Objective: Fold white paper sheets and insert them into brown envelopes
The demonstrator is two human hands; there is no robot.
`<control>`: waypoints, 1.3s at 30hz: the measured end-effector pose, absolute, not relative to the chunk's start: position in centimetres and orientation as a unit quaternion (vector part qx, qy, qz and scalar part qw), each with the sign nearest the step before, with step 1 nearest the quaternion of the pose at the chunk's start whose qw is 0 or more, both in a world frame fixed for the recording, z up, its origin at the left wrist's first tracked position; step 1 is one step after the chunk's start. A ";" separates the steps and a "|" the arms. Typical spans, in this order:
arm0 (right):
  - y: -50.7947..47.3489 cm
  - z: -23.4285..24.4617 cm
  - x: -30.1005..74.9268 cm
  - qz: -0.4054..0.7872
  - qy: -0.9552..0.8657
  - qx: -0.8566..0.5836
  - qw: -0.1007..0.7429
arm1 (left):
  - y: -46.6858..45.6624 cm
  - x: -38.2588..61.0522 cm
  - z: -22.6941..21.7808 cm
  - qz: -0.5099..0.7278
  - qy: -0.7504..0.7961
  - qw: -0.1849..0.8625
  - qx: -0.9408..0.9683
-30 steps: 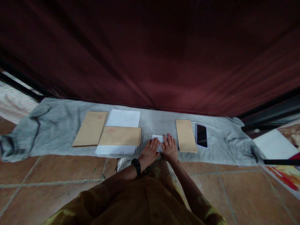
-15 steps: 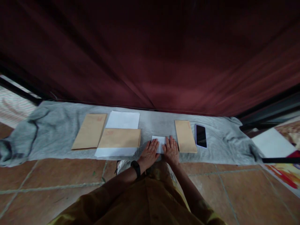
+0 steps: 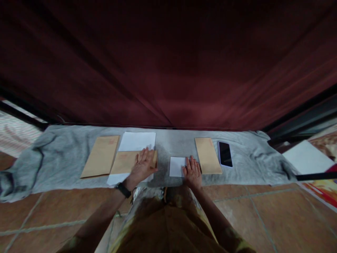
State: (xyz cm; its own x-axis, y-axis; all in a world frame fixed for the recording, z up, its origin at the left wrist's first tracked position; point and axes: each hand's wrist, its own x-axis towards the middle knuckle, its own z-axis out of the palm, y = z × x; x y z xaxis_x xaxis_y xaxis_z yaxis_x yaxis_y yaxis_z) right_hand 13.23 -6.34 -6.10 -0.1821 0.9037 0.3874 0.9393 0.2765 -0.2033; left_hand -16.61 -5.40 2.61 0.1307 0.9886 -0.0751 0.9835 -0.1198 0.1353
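Observation:
A small folded white paper [image 3: 176, 166] lies on a grey cloth [image 3: 63, 154] spread over the floor. My right hand [image 3: 193, 172] rests flat on the paper's right edge, fingers stretched out. My left hand [image 3: 142, 166] lies flat, fingers spread, on a brown envelope [image 3: 123, 162] that sits crosswise over white sheets [image 3: 137, 141]. A second brown envelope [image 3: 100, 155] lies to the left of that one. A third brown envelope [image 3: 207, 155] lies just right of my right hand, with a dark phone [image 3: 225, 154] beside it.
A dark red curtain [image 3: 168, 63] hangs behind the cloth. Terracotta floor tiles [image 3: 263, 218] run along the near side. A white sheet [image 3: 306, 158] and colourful printed material [image 3: 323, 191] lie at the far right. A striped fabric [image 3: 13, 131] shows at the far left.
My left hand left the small white paper and moved left onto the crosswise brown envelope. My right hand stayed on the paper, which now shows more fully.

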 end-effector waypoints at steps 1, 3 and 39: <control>-6.4 -6.1 13.2 -0.042 -0.768 -0.599 0.224 | -4.9 -18.0 2.8 -0.008 0.668 0.093 0.738; -6.4 -6.2 13.1 -0.047 -0.766 -0.599 0.227 | -4.0 -20.2 3.2 -0.062 0.664 0.132 0.733; -2.4 -2.7 -2.0 0.488 -0.570 -0.566 0.342 | -4.3 -22.0 1.4 0.007 0.581 0.089 0.809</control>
